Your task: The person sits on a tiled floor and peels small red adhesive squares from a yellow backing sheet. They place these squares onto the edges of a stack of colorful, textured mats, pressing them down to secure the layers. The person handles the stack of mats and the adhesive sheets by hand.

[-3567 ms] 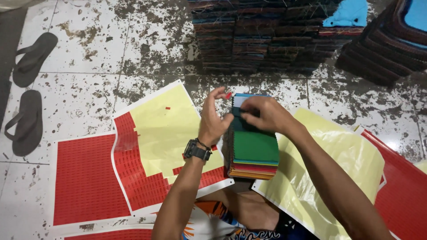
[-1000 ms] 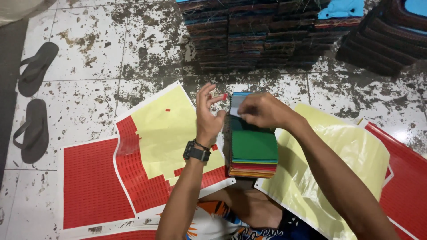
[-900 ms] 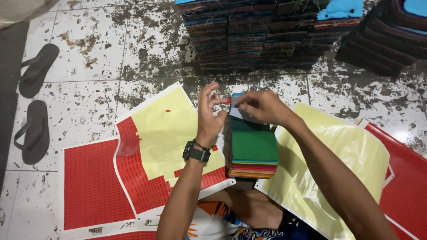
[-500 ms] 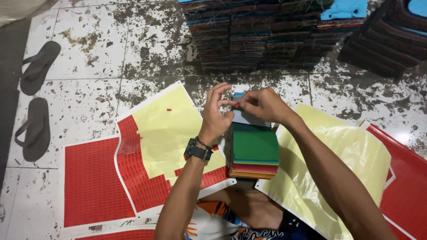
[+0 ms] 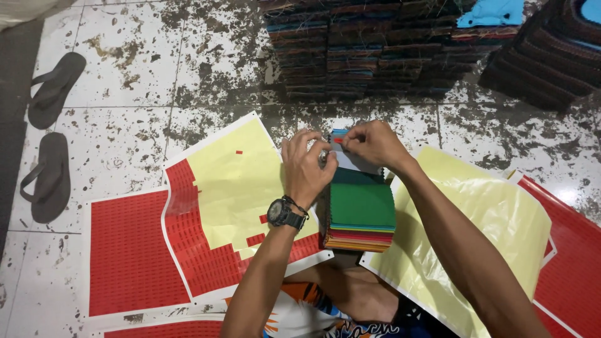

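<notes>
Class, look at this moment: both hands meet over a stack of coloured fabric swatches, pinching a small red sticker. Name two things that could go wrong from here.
1. The red sticker is tiny and pinched between the left hand and right hand; it might curl, cling to a finger or land crooked.
2. The swatch stack rests on the person's leg, not the floor, so pressing down could tip or fan it.

Bare floor (image 5: 188,69) lies open left; stacked fabric piles (image 5: 375,50) block passage ahead.
</notes>
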